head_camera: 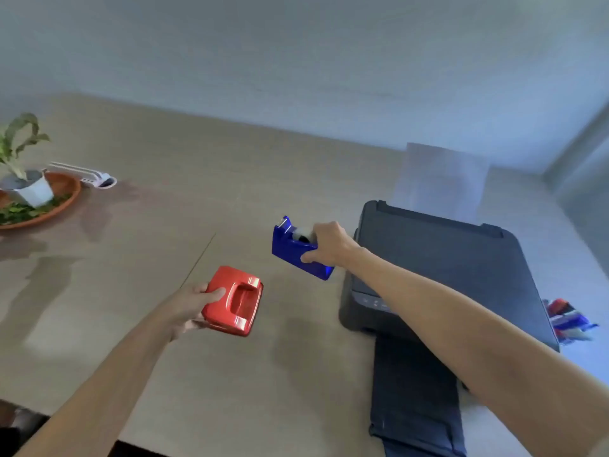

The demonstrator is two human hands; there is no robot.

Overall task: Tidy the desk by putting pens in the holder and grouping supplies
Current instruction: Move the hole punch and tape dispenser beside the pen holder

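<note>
Both forearms bare w/ no sleeves, hands [189, 305] ungloved, slim build

Soft bluish daylight, motion blur, warped edges

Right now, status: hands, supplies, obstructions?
Left hand gripping red hole punch. Right hand holding blue tape dispenser off the desk. Black printer close right; pens beyond it.

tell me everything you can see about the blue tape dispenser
The blue tape dispenser looks like glossy, slightly translucent plastic, wedge-shaped with a long base. A pale roll of tape sits in its cradle, and a small metal cutter tips the raised end, pointing away to the left. It is tilted and seems to be lifted off the desk, just left of the black printer. Only the right hand touches it, gripping its rear end.
</note>
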